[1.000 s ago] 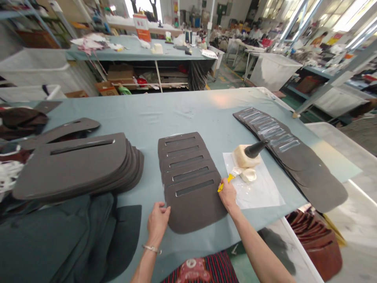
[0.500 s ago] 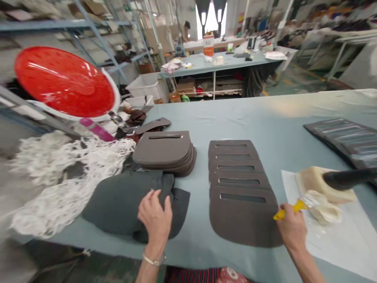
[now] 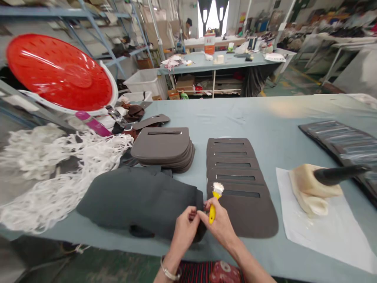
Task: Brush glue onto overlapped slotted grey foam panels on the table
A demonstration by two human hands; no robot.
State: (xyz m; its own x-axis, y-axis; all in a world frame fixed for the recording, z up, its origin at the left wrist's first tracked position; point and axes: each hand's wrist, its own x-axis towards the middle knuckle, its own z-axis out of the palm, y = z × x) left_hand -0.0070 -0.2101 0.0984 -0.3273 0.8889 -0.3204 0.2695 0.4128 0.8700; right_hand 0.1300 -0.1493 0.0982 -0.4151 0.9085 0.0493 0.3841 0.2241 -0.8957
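Observation:
My left hand (image 3: 185, 226) is closed on the right-hand edge of a dark grey-green cloth (image 3: 141, 196), lifted toward the middle. Close against it, my right hand (image 3: 220, 224) holds a yellow-handled brush (image 3: 212, 210), its pale bristles pointing up and away from me. The right fingertips also meet the cloth's edge; whether they pinch it is hard to see. Beside my right hand lie several overlapping grey-brown panels (image 3: 247, 216) with slots, fanned in a column. A block-shaped cream container (image 3: 312, 184) with a black spout rests on a white sheet (image 3: 338, 243) at right.
A stack of slotted grey-brown panels (image 3: 161, 147) sits behind the cloth. White stringy netting (image 3: 73, 173) and a red watermelon-like disc (image 3: 64, 74) are at left. More panels (image 3: 347, 149) lie far right. A person (image 3: 187, 29) stands far back.
My left hand has drawn the cloth's edge rightward, nearer the fanned panels. My right hand has come left from beside the container, still carrying the brush. The view first swung left.

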